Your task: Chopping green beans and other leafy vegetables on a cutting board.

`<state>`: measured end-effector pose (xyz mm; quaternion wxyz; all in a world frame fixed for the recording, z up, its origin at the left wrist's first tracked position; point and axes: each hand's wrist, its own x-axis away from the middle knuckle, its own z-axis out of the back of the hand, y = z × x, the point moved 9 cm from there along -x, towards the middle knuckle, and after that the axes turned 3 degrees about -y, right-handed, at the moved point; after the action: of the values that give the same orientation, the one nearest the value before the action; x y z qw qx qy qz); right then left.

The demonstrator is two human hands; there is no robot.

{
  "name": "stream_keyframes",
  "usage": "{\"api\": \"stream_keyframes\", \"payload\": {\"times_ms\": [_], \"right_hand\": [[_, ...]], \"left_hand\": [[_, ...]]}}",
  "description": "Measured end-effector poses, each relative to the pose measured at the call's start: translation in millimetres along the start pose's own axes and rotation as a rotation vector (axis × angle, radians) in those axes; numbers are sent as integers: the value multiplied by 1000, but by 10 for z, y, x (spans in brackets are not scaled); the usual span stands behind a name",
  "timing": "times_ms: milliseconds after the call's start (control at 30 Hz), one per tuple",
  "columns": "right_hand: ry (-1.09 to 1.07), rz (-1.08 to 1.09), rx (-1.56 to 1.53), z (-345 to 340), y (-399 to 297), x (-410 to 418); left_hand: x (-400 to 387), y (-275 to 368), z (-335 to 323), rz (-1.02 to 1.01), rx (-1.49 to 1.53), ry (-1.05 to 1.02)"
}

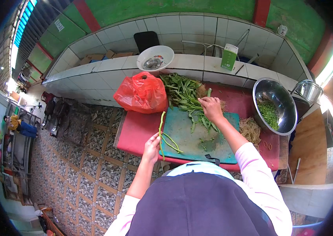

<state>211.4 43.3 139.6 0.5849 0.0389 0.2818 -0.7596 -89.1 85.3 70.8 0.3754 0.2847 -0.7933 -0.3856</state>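
My left hand [152,144] pinches a few long green stems [162,126] at the left edge of a green cutting board [172,121]. One stem points up past my fingers, and another bends down to the right over the board. My right hand [211,109] rests at the root end of a heap of leafy greens [181,91], fingertips against the stems. Whether those fingers grip any stem is hidden. The leaves spill onto the board's upper part, and small green scraps [203,146] lie near its middle.
A knotted red plastic bag [143,94] sits left of the greens. At right are a steel bowl of chopped greens [268,115], a clump of pale roots [248,129] and rubber bands [267,145]. A white basin [155,56] and green box [229,57] stand on the tiled ledge. A person [20,125] is far left.
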Motion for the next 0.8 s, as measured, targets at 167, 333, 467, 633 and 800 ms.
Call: {"api": "stream_keyframes", "payload": {"times_ms": [167, 333, 467, 633, 800], "right_hand": [[-152, -26, 35, -333, -44, 252], [-294, -32, -95, -557, -196, 657], [-369, -78, -182, -535, -186, 967], [-289, -229, -334, -247, 219, 1396], [-36, -456, -32, 273, 913, 2157]], "left_hand": [[-316, -400, 270, -19, 283, 195], [-505, -980, 670, 131, 177, 482], [-491, -1033, 871, 161, -179, 572], [-392, -623, 875, -35, -873, 526], [-127, -493, -199, -645, -1679, -259]]}}
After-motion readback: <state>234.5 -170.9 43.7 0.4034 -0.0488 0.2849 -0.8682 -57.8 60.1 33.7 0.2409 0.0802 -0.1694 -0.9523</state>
